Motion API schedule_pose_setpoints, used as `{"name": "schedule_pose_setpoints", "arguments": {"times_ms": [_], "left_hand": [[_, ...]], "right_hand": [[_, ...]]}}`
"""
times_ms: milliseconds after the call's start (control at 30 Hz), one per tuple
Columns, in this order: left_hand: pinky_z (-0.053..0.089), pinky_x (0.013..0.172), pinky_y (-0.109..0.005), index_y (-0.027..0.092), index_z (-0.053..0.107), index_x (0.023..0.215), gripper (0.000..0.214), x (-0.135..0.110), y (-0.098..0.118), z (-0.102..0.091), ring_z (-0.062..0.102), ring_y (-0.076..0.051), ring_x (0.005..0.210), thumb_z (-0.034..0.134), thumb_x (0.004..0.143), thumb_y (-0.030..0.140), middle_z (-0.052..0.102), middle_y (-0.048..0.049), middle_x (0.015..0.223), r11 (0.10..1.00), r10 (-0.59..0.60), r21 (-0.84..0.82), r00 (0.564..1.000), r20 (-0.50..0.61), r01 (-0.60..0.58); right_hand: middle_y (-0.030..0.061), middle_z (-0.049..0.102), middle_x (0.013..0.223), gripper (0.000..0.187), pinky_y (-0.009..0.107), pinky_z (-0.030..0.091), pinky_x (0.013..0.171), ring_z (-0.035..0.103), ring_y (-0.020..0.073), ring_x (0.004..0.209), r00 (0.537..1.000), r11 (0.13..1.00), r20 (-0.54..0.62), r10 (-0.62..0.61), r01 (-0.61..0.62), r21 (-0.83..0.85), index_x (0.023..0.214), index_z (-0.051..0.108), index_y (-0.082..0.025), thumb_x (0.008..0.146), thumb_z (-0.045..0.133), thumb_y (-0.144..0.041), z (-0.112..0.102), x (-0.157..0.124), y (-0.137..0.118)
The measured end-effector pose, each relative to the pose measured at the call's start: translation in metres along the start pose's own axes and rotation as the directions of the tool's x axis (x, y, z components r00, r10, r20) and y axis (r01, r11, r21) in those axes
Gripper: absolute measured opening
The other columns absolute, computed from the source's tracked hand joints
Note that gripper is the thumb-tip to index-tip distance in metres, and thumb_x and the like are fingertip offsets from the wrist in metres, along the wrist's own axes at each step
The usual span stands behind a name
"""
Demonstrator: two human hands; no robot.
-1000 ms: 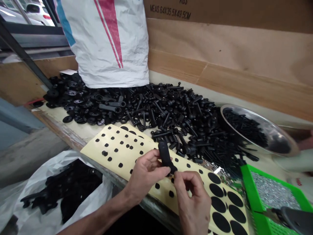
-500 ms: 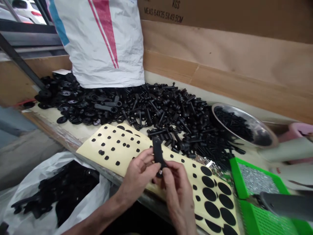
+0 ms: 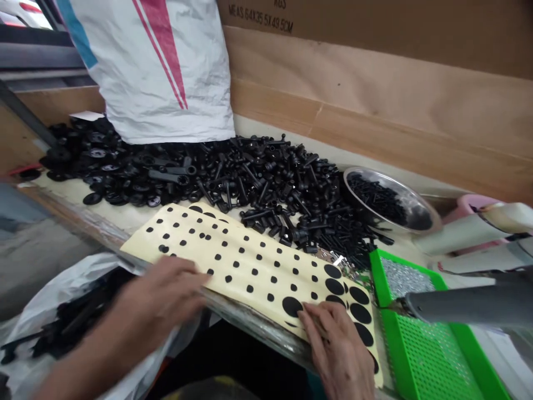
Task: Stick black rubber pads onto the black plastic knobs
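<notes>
Black round stickers, large and small, lie in rows on a pale yellow backing sheet [image 3: 244, 278] along the front of the bench. My right hand [image 3: 341, 344] is closed over the sheet's right part, its thumb and fingertip pinching the edge of a large black round sticker [image 3: 292, 306]. Motion smears my left hand [image 3: 160, 297], which is at the bench's front edge beside the sheet's left part; its fingers are not clear and I see nothing in them. Below it, a white plastic bag [image 3: 37, 305] with black plastic parts [image 3: 79, 316] is partly hidden by the arm.
A heap of black plastic parts [image 3: 266, 172] spreads behind the sheet, below a white woven sack [image 3: 166, 72]. At the right are a steel bowl [image 3: 420, 203] of black pins, green trays [image 3: 433, 355] with small metal pieces, and a grey power screwdriver [image 3: 466, 303].
The black lever-like part held in both hands is gone from them. My left hand has moved left toward the bag; my right hand has moved right and pinches a large round sticker.
</notes>
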State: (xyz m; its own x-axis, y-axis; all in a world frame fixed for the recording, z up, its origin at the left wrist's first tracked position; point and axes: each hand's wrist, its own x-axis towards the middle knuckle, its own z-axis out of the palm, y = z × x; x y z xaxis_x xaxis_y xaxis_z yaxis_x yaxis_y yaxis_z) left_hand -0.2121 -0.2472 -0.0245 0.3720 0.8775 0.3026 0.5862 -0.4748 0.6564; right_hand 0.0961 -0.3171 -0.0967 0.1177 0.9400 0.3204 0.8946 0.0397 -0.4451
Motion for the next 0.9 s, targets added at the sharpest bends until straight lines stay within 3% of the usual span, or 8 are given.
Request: {"name": "schedule_pose_setpoints", "arguments": {"times_ms": [33,100,167,233,300,433,600,900], "left_hand": [[0.043,0.092,-0.030,0.026,0.068,0.093,0.014,0.010,0.010,0.023,0.055,-0.020,0.100,0.059,0.086,0.019,0.063,-0.0010,0.103,0.985,0.145,0.072,0.982,0.125,-0.154],[0.042,0.093,-0.040,0.023,0.064,0.100,0.015,0.026,0.026,0.066,0.051,-0.025,0.105,0.061,0.085,0.021,0.059,-0.0064,0.108,0.936,0.273,0.128,0.905,0.327,-0.328],[0.040,0.092,-0.043,0.021,0.061,0.104,0.019,0.035,0.036,0.096,0.049,-0.027,0.104,0.062,0.086,0.027,0.058,-0.0084,0.107,0.895,0.334,0.156,0.860,0.387,-0.418],[0.038,0.092,-0.046,0.021,0.059,0.109,0.025,0.037,0.038,0.110,0.049,-0.027,0.103,0.061,0.087,0.034,0.057,-0.0085,0.106,0.867,0.362,0.184,0.838,0.408,-0.464],[0.035,0.094,-0.048,0.022,0.056,0.115,0.032,0.036,0.037,0.112,0.048,-0.028,0.105,0.059,0.088,0.037,0.057,-0.0090,0.110,0.845,0.370,0.219,0.828,0.422,-0.489],[0.033,0.093,-0.048,0.021,0.051,0.123,0.037,0.034,0.034,0.109,0.048,-0.029,0.106,0.055,0.091,0.038,0.057,-0.0100,0.113,0.816,0.380,0.274,0.831,0.406,-0.508],[0.033,0.093,-0.050,0.021,0.049,0.125,0.041,0.032,0.033,0.113,0.049,-0.030,0.105,0.057,0.089,0.040,0.057,-0.0108,0.115,0.800,0.391,0.283,0.818,0.421,-0.528],[0.032,0.096,-0.053,0.017,0.053,0.118,0.035,0.029,0.034,0.111,0.048,-0.034,0.111,0.056,0.090,0.037,0.057,-0.0115,0.117,0.799,0.387,0.277,0.809,0.443,-0.534]], "right_hand": [[0.0031,0.061,0.091,0.023,0.029,0.047,0.069,0.062,0.0185,0.080,1.000,1.000,-0.008,0.006,-0.007,-0.006,0.095,0.065,-0.027,0.091,0.052,-0.045,0.003,-0.001,-0.003],[0.0025,0.061,0.089,0.023,0.030,0.046,0.069,0.061,0.0189,0.079,0.999,0.999,-0.002,0.039,-0.039,0.001,0.090,0.064,-0.027,0.092,0.051,-0.045,0.005,-0.002,-0.009],[0.0018,0.061,0.087,0.023,0.030,0.044,0.069,0.061,0.0183,0.077,0.995,0.995,0.010,0.094,-0.094,0.031,0.086,0.063,-0.026,0.092,0.050,-0.044,0.005,-0.001,-0.014],[0.0020,0.062,0.087,0.023,0.031,0.044,0.069,0.061,0.0185,0.077,0.988,0.986,0.017,0.154,-0.155,0.059,0.086,0.062,-0.026,0.092,0.049,-0.043,0.005,0.001,-0.018],[0.0023,0.061,0.086,0.021,0.032,0.043,0.069,0.060,0.0191,0.077,0.981,0.978,0.031,0.189,-0.191,0.079,0.084,0.062,-0.025,0.091,0.050,-0.041,0.005,0.004,-0.021],[0.0018,0.059,0.079,0.019,0.032,0.044,0.067,0.058,0.0184,0.072,0.991,0.980,0.052,0.127,-0.133,0.150,0.073,0.059,-0.024,0.087,0.055,-0.036,0.008,0.004,-0.018],[0.0051,0.058,0.094,0.021,0.029,0.047,0.063,0.059,0.0172,0.073,0.979,0.969,-0.078,0.189,-0.174,0.175,0.095,0.066,-0.024,0.086,0.058,-0.041,0.012,-0.003,-0.012],[0.0033,0.061,0.083,0.017,0.030,0.046,0.069,0.058,0.0191,0.075,0.961,0.878,0.138,0.239,-0.275,0.393,0.069,0.066,-0.024,0.077,0.064,-0.039,0.002,0.010,-0.023]]}}
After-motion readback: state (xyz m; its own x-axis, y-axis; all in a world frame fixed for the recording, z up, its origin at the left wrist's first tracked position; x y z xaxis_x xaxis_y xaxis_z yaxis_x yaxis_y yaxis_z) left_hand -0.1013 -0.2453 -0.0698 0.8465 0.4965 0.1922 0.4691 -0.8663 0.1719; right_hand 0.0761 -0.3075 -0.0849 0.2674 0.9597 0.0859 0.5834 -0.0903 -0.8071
